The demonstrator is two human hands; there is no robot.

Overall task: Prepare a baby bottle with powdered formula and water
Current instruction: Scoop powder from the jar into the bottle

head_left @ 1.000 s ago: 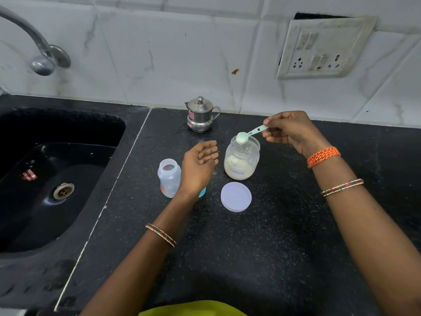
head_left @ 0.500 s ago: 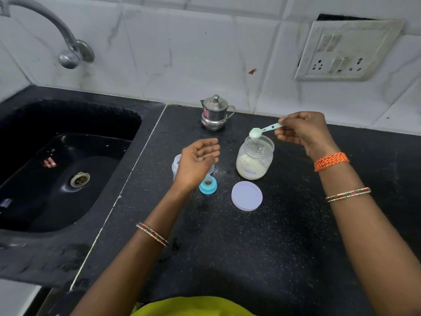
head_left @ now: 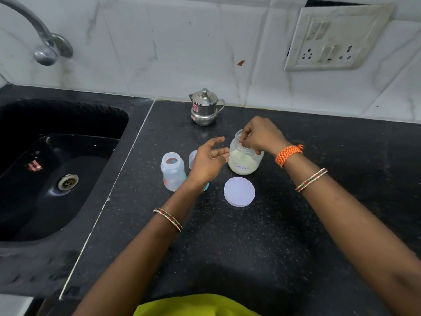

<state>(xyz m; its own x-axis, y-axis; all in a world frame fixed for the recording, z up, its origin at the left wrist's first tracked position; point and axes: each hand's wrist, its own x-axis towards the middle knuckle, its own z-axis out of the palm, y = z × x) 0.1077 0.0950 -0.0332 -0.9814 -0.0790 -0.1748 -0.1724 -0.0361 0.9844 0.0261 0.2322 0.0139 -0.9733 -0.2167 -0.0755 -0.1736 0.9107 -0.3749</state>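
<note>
One scoop at a time: right hand, fingertips inside formula jar, grip contents hidden, should lift level measures; left hand hovers open, empty.

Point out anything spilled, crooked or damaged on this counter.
No spill shows on the counter. The wall switchboard hangs crooked, with a dark gap behind its top edge. A small reddish mark stains the wall tile.

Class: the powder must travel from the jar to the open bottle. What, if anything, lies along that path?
The left hand hovers open between the jar and the bottle, covering most of the teat cap standing there. The bottle's mouth is uncovered.
</note>
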